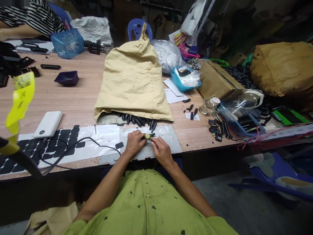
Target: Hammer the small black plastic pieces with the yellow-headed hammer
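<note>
My left hand (134, 142) is closed, pinching a small black part (142, 138) near the table's front edge. Beside its fingertips shows a small round yellow-green piece (147, 136); whether it is fixed to the black part I cannot tell. My right hand (161, 150) meets it from the other side, thumb and finger pinched at the piece, and what lies between them is too small to name. Just ahead, several black elongated parts (137, 120) spill from the mouth of a large tan sack (133, 78). Under my hands lies a grey-white sheet (171, 140).
At left are a white power bank (48, 124) with a black cable (91, 138) and a sheet of black squares (62, 140). A purple tray (66, 79) sits farther back. Right of the sack are a blue basin (182, 85), a carton (218, 80) and a glass jar (206, 107).
</note>
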Demonstrator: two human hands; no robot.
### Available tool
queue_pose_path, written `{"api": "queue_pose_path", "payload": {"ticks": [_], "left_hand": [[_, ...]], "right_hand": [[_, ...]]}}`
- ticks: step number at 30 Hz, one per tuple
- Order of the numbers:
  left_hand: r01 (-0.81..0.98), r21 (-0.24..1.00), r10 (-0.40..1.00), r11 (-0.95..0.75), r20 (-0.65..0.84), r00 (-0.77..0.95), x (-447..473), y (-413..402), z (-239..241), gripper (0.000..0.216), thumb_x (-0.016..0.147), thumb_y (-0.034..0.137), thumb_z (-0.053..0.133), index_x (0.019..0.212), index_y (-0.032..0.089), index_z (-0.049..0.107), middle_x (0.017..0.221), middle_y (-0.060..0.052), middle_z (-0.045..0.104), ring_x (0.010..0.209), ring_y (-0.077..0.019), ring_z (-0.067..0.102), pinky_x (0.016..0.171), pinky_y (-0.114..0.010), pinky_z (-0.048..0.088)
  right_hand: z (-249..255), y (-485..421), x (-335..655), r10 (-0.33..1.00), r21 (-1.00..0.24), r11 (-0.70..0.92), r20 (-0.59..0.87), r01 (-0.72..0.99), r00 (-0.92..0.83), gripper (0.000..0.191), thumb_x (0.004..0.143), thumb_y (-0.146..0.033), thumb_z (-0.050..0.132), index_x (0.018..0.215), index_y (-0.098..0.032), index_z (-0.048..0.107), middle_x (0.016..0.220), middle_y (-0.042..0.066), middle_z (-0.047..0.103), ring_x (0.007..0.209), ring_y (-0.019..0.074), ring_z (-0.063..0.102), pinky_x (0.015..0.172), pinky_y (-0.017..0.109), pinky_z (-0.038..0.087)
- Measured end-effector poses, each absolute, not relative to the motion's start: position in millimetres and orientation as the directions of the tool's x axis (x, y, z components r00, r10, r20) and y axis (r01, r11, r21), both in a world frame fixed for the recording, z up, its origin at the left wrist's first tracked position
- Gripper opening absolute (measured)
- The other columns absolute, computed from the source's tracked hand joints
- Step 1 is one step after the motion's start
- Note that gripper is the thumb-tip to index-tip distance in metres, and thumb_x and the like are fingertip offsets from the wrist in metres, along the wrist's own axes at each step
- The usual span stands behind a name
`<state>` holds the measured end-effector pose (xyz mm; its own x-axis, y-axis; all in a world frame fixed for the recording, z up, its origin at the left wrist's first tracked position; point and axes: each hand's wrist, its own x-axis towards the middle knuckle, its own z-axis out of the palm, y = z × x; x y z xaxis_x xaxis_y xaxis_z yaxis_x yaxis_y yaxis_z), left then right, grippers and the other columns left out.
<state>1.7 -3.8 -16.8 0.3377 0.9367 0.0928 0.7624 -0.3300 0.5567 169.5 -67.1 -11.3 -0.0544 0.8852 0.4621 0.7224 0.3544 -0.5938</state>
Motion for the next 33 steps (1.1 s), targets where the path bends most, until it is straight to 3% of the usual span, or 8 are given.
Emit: {"api": "queue_pose_path", "payload": {"ticks": [5, 11, 15, 23, 33], "left_hand": [[0.749, 0.576, 0.938, -0.326, 0.098, 0.332, 1.8, -3.8, -19.5, 0.022, 0.088, 0.029, 0.067, 0.107, 0.028, 0.079, 0.09, -0.004, 0.067, 0.095, -0.0248, 0.062, 0.087, -0.039, 0.043], [0.727, 0.605, 0.937, -0.325, 0.102, 0.334, 0.5, -3.8, -20.4, 0.021, 0.091, 0.032, 0.065, 0.107, 0.028, 0.078, 0.091, -0.004, 0.068, 0.096, -0.0249, 0.062, 0.089, -0.04, 0.044], [0.726, 0.606, 0.935, -0.324, 0.089, 0.343, -1.7, -4.7, -18.3, 0.023, 0.097, 0.033, 0.057, 0.108, 0.025, 0.076, 0.092, -0.005, 0.067, 0.096, -0.0248, 0.062, 0.088, -0.039, 0.043], [0.742, 0.581, 0.931, -0.336, 0.083, 0.356, -5.3, -8.3, -13.2, 0.037, 0.104, 0.033, 0.038, 0.09, 0.022, 0.07, 0.09, -0.006, 0.064, 0.091, -0.0233, 0.059, 0.085, -0.038, 0.041], [0.717, 0.581, 0.908, -0.385, 0.099, 0.407, -9.2, -15.2, -5.6, 0.035, 0.102, 0.037, 0.043, 0.089, 0.021, 0.07, 0.088, -0.006, 0.065, 0.089, -0.0234, 0.058, 0.086, -0.04, 0.041]], "right_hand": [[-17.5, -59.4, 186.3, 0.883, -0.537, 0.277, 0.47, 0.797, 0.01, 0.032, 0.102, -0.024, 0.046, 0.117, -0.023, 0.073, 0.096, 0.007, 0.073, 0.091, 0.0193, 0.068, 0.082, 0.03, 0.055], [-28.5, -49.0, 219.4, 0.856, -0.309, 0.065, 0.506, 0.949, 0.107, 0.028, 0.097, -0.02, 0.051, 0.11, -0.023, 0.076, 0.087, 0.007, 0.067, 0.082, 0.0206, 0.059, 0.075, 0.03, 0.047], [-35.3, -50.4, 222.0, 0.847, -0.209, 0.014, 0.523, 0.978, 0.1, 0.027, 0.095, -0.017, 0.053, 0.11, -0.022, 0.076, 0.086, 0.007, 0.064, 0.079, 0.0208, 0.053, 0.072, 0.031, 0.042], [-34.9, -53.4, 214.3, 0.859, -0.2, -0.007, 0.5, 0.98, 0.109, 0.028, 0.096, -0.017, 0.05, 0.112, -0.022, 0.073, 0.087, 0.008, 0.061, 0.083, 0.023, 0.049, 0.073, 0.034, 0.038], [-33.5, -53.5, 211.7, 0.871, -0.202, -0.014, 0.479, 0.979, 0.111, 0.029, 0.097, -0.016, 0.05, 0.113, -0.021, 0.073, 0.09, 0.009, 0.062, 0.085, 0.0235, 0.051, 0.073, 0.034, 0.039]]}}
